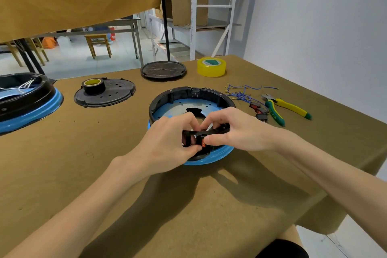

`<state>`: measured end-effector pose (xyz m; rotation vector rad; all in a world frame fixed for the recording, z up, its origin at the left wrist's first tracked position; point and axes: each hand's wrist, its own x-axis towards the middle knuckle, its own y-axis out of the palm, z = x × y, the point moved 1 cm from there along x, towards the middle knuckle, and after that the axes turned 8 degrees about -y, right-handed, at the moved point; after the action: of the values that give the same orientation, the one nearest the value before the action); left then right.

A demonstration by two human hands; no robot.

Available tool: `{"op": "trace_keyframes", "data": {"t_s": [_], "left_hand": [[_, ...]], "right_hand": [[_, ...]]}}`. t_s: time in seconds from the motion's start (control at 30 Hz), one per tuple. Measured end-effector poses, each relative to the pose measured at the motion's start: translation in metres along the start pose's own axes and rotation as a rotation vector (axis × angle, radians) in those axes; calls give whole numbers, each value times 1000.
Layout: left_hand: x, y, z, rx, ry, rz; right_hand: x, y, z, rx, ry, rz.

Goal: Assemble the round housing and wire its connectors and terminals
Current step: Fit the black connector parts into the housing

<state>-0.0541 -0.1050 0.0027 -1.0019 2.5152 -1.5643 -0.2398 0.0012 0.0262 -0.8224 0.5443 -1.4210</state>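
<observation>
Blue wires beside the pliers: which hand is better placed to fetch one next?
Probably the right hand. The blue wires lie on its side, just beyond the round housing, near the pliers. The left hand would have to cross over. Both hands now pinch the red switch.

White wall right; metal shelving, wooden stools, pale, possibly tiled floor.

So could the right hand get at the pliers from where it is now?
Probably yes: the pliers lie in the open on the table beyond the right hand, nothing over them. But that hand is pinching the red switch.
</observation>
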Motion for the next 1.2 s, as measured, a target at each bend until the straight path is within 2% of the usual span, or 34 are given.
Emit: {"op": "trace_keyframes", "data": {"t_s": [0.33,0.47,0.53,0.7,1.03,1.2], "left_hand": [[2,5,-1,47,5,-69],[5,-1,2,32,6,45],[6,-5,4,-10,-7,82],[5,-2,3,-24,23,7],[8,4,2,-24,22,-34],[17,7,3,10,-11,-80]], "right_hand": [[-3,7,-9,-15,-78,-89],[-5,9,-13,-69,-103,-116],[-5,9,-14,-13,-97,-134],[-4,5,-19,45,-105,-108],[0,1,-27,93,-110,-131],[8,-8,-24,83,-48,-120]]}}
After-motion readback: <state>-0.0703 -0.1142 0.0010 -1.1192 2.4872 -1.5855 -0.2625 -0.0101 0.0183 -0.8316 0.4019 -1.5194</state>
